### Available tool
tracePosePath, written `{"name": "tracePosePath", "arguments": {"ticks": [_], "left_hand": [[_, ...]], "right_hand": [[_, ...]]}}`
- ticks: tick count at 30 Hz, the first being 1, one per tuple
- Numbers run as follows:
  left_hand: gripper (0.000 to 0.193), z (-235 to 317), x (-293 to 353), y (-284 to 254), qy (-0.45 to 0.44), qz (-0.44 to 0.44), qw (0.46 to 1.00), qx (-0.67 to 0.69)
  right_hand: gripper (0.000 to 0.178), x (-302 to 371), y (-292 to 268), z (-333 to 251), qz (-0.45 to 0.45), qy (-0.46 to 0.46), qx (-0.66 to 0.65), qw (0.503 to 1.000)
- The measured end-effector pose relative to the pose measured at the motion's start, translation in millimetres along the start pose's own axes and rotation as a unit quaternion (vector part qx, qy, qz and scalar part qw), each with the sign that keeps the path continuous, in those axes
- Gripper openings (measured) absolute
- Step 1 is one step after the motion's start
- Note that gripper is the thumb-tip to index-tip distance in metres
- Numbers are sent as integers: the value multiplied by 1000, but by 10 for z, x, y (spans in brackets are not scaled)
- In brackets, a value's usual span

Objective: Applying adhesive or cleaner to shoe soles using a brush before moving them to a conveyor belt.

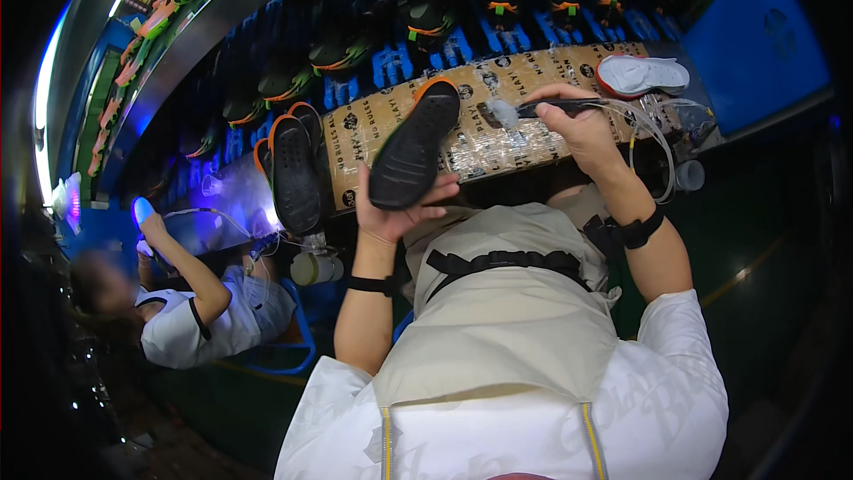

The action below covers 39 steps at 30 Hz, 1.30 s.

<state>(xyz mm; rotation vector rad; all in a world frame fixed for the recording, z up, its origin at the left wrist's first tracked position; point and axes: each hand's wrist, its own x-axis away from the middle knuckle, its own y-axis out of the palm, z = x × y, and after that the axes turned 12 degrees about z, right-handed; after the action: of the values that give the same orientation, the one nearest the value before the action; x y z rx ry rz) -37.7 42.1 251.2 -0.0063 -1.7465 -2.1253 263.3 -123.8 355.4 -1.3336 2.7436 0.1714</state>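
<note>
My left hand (385, 219) holds a black shoe sole (416, 149) from below, its heel end in the palm and a few fingers stretched out beside it. The sole is tilted, with an orange rim at its far end and small holes and grooves on its face. To the right, my right hand (585, 132) grips the dark handle of a brush (555, 108). The brush has a whitish, frayed head, which points left and stays apart from the sole. Clear tubing (653, 124) runs from the handle's back end.
A paper-covered bench (524, 153) lies beneath my hands. More black soles (296, 176) lean at its left; a white sole with a red edge (653, 76) lies at its right. Behind are racked black shoe parts (428, 22). A co-worker (227, 311) sits left; a cup (689, 175) hangs right.
</note>
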Motion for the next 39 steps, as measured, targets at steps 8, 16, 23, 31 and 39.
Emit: {"name": "tracePosePath", "arguments": {"ticks": [8,16,23,31,39], "left_hand": [[92,-480,-377,50,7,37,996,80],[93,-749,-469,379,61,51,997,-7],[72,-660,-546,459,180,143,973,30],[78,-662,-443,667,127,41,991,-12],[93,-779,-370,763,79,-38,996,-6]], "right_hand": [[26,-235,602,124,29,-7,187,982],[20,-496,937,15,126,-189,134,965],[14,150,934,-155,-113,-337,322,878],[21,25,833,-626,-66,-292,253,920],[22,-327,1002,-368,-13,-484,261,835]]}}
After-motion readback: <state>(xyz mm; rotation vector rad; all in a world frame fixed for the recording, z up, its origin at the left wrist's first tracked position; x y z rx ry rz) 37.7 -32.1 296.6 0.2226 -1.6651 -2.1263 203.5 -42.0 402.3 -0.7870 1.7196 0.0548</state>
